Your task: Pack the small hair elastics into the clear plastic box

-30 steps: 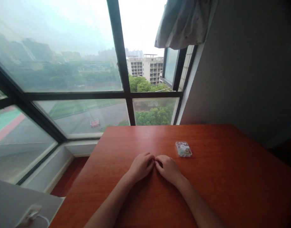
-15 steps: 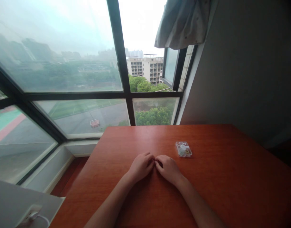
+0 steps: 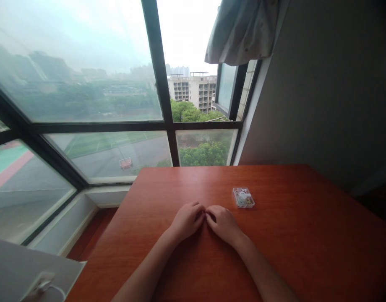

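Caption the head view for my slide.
Left hand and right hand close together over a table, clear box nearby.

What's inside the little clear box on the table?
Through the clear plastic box you see tiny pale and yellowish pieces, too small to name. A white patch covers part of the middle, hiding whatever lies beneath.

Upper-floor room: window (image 3: 123,126), curtain (image 3: 243,33), wooden table (image 3: 208,260).
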A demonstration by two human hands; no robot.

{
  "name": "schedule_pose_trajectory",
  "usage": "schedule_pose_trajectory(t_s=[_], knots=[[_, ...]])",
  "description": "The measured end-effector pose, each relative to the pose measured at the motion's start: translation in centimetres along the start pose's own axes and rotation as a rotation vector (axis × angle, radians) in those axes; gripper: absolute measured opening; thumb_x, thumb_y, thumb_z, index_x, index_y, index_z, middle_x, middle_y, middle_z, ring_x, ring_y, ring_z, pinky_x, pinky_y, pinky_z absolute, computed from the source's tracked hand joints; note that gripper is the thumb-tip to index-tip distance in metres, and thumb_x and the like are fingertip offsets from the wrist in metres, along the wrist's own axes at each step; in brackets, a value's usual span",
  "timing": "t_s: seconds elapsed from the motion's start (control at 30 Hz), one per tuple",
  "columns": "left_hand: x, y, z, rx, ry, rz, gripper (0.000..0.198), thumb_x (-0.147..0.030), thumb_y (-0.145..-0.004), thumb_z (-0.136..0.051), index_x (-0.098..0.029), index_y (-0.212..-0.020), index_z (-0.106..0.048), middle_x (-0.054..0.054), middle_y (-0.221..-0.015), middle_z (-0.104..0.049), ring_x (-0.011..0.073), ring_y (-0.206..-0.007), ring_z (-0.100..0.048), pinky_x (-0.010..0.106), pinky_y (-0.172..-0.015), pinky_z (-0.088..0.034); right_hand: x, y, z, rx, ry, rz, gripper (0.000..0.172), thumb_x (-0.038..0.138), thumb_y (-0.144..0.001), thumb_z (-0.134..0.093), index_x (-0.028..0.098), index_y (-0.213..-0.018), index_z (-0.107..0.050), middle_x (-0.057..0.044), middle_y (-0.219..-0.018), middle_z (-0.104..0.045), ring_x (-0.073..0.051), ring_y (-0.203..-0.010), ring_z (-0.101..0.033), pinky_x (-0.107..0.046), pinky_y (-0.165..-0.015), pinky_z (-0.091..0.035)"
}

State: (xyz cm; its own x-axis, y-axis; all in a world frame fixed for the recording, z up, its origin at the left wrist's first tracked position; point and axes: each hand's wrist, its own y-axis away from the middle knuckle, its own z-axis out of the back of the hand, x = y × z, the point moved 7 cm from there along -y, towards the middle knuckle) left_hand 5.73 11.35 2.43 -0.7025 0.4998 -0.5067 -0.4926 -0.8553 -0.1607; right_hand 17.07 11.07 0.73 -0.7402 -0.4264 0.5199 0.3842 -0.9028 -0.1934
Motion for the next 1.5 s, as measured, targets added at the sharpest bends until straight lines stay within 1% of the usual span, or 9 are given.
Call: schedule_pose_trajectory(t_s=[0.3, 0.4, 0.57, 0.63, 0.8, 0.9, 1.17, 1.33, 1.5], knots=[[0.0, 0.0, 0.0, 0.002, 0.001, 0.001, 0.016, -0.016, -0.084, -0.049, -0.019, -0.087, -0.064, 0.005, -0.089, -0.063, 0.0168, -0.080, -0.058, 0.025, -0.070, -0.042, 0.0, 0.0, 0.0, 0.006, -0.012, 0.005, 0.019, 0.021, -0.089, -0.048, 0.021, -0.088, -0.066, -0.003, -0.089, -0.069, -0.017, -0.085, -0.061, -0.026, -0.076, -0.043], [-0.1, 0.0, 0.0, -0.001, -0.010, -0.012, 0.016, -0.017, -0.085, -0.048, -0.019, -0.087, -0.064, 0.005, -0.089, -0.063, 0.0164, -0.079, -0.058, 0.025, -0.068, -0.042, -0.4, 0.0, 0.3, -0.040, -0.026, -0.011, 0.021, 0.020, -0.090, -0.045, 0.021, -0.088, -0.066, -0.003, -0.088, -0.069, -0.017, -0.084, -0.061, -0.026, -0.077, -0.043], [-0.2, 0.0, 0.2, -0.005, -0.014, -0.019, 0.016, -0.019, -0.087, -0.047, -0.020, -0.088, -0.063, 0.004, -0.088, -0.062, 0.0159, -0.077, -0.058, 0.024, -0.069, -0.042, -3.8, 0.2, 3.7, -0.357, 0.090, -0.130, 0.026, 0.019, -0.089, -0.040, 0.018, -0.102, -0.063, -0.009, -0.096, -0.066, -0.022, -0.094, -0.058, -0.033, -0.088, -0.043], [-0.2, 0.0, 0.3, -0.004, -0.010, -0.020, 0.015, -0.018, -0.087, -0.048, -0.020, -0.087, -0.063, 0.004, -0.089, -0.063, 0.0160, -0.078, -0.058, 0.024, -0.069, -0.042, -5.6, 0.5, 5.1, -0.458, 0.201, -0.182, 0.030, 0.022, -0.087, -0.044, 0.017, -0.112, -0.060, -0.013, -0.111, -0.063, -0.027, -0.107, -0.053, -0.040, -0.096, -0.039], [-0.2, 0.0, 0.1, 0.002, -0.001, -0.026, 0.015, -0.018, -0.086, -0.048, -0.020, -0.088, -0.063, 0.004, -0.090, -0.063, 0.0162, -0.080, -0.058, 0.024, -0.070, -0.042, -9.5, 1.1, 5.7, -0.503, 0.371, -0.337, 0.051, 0.027, -0.084, -0.047, 0.013, -0.133, -0.046, -0.019, -0.142, -0.041, -0.035, -0.130, -0.033, -0.050, -0.103, -0.032], [-0.1, 0.0, 0.1, -0.003, 0.000, -0.024, 0.015, -0.018, -0.086, -0.048, -0.020, -0.087, -0.063, 0.005, -0.090, -0.063, 0.0161, -0.080, -0.058, 0.024, -0.070, -0.042, -10.3, 1.2, 4.8, -0.431, 0.357, -0.363, 0.055, 0.026, -0.085, -0.046, 0.012, -0.137, -0.042, -0.020, -0.144, -0.037, -0.035, -0.130, -0.034, -0.049, -0.101, -0.035], [-0.3, 0.0, 0.2, 0.008, -0.018, -0.020, 0.016, -0.018, -0.087, -0.047, -0.020, -0.087, -0.063, 0.004, -0.089, -0.062, 0.0156, -0.078, -0.058, 0.024, -0.069, -0.042, -8.5, 1.0, 4.6, -0.420, 0.426, -0.331, 0.051, 0.041, -0.081, -0.057, 0.016, -0.125, -0.055, -0.017, -0.126, -0.052, -0.032, -0.109, -0.047, -0.044, -0.090, -0.043], [0.0, 0.1, 0.0, -0.012, 0.012, 0.002, 0.017, -0.019, -0.085, -0.050, -0.020, -0.097, -0.062, 0.004, -0.095, -0.062, 0.0166, -0.081, -0.058, 0.026, -0.071, -0.044, -6.0, 0.6, 4.4, -0.426, 0.276, -0.203, 0.052, 0.047, -0.082, -0.056, 0.018, -0.125, -0.054, -0.013, -0.117, -0.053, -0.028, -0.103, -0.051, -0.041, -0.090, -0.046], [0.6, 0.2, -0.4, -0.049, 0.098, 0.041, 0.060, -0.024, -0.074, -0.066, -0.024, -0.131, -0.045, 0.008, -0.122, -0.056, 0.0220, -0.098, -0.058, 0.034, -0.084, -0.047, -2.4, 0.3, 3.2, -0.362, 0.116, -0.050, 0.053, 0.045, -0.082, -0.055, 0.020, -0.129, -0.051, -0.011, -0.117, -0.053, -0.026, -0.104, -0.052, -0.039, -0.092, -0.047]])
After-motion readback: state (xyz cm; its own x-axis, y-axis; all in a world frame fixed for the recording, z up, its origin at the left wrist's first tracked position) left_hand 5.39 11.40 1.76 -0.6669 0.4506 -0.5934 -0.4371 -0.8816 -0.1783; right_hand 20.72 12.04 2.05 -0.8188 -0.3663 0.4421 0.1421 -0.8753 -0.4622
